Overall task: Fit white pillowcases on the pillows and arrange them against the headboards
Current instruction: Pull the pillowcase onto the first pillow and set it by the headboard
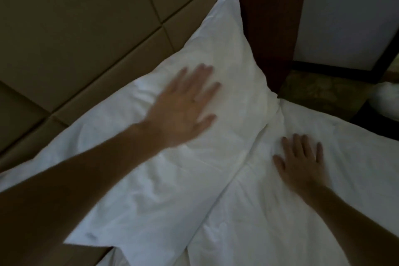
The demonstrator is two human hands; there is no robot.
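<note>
A white-cased pillow (216, 54) leans against the tan padded headboard (75, 28), one corner pointing up toward the dark wooden post. My left hand (183, 103) lies flat on the pillow's face, fingers spread, holding nothing; it is blurred. My right hand (302, 162) rests flat with fingers apart on the white bedding (280, 222) just in front of the pillow's lower edge.
A dark red-brown wooden post (265, 17) borders the headboard on the right, with a pale wall panel (349, 6) beyond it. Patterned carpet (313, 90) shows past the bed's corner. Something white (386, 101) lies at the right edge.
</note>
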